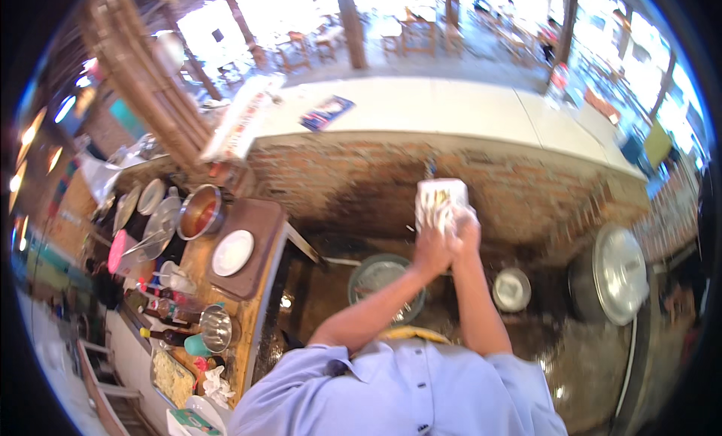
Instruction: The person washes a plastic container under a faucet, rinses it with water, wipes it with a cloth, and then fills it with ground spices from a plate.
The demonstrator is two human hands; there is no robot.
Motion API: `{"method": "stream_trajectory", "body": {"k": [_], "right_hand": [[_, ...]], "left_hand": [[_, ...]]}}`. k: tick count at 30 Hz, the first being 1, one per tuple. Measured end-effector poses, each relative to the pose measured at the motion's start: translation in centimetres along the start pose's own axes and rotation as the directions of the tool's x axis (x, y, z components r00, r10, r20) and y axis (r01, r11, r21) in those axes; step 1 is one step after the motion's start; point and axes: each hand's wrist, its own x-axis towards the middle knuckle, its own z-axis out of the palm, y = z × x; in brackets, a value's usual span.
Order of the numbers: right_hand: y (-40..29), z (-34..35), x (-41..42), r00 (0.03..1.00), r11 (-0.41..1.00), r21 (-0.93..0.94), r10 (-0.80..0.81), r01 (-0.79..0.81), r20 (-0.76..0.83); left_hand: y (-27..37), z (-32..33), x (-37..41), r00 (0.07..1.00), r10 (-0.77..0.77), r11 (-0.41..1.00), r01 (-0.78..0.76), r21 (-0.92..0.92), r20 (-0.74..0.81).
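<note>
Both arms reach forward, and the hands meet at a white, roughly square object [443, 193] with yellow-green marks. Blur leaves unclear whether it is a dish, a container or a cloth. My left hand [433, 249] grips its near, lower edge. Pressed close beside it, my right hand [466, 232] holds the right side. Just beyond the object, a small tap [431, 166] juts from the brick wall. Below and left of my hands, a round grey basin [361, 300] stands low on the wet floor. A small white bowl [512, 290] lies low to the right.
A wooden table [248, 323] at left bears a brown tray [265, 227] with a white plate [233, 253], a steel pot [201, 212], bottles and a food pan [172, 379]. Ahead runs a tiled counter [428, 103] over brick; a large lidded pot [615, 275] stands right.
</note>
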Motion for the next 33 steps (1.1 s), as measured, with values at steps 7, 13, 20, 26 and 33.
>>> {"method": "stream_trajectory", "body": {"k": [7, 13, 20, 26, 33], "right_hand": [[0.1, 1.6, -1.0, 0.941, 0.957, 0.222, 0.241, -0.188, -0.239], [-0.8, 4.8, -1.6, 0.873, 0.992, 0.046, 0.124, -0.116, -0.471], [-0.7, 6.0, -5.8, 0.988, 0.899, -0.432, 0.010, -0.077, -0.157], [-3.0, 7.6, -4.3, 0.940, 0.594, -0.738, -0.298, 0.320, 0.167], [-2.9, 5.5, -3.9, 0.927, 0.492, -0.785, -0.199, 0.375, 0.318]], "left_hand": [[-1.5, -6.4, 7.8, 0.902, -0.424, 0.906, 0.421, 0.049, 0.077], [2.6, -5.5, 6.4, 0.935, 0.348, 0.886, -0.353, 0.301, 0.070], [-5.0, -8.6, 12.3, 0.569, -0.323, 0.551, 0.763, -0.339, 0.756], [-4.8, -5.6, 6.0, 0.815, -0.155, -0.386, 0.471, -0.793, 0.559], [-0.3, -5.9, 5.6, 0.744, -0.629, 0.153, 0.402, -0.903, 0.224]]}}
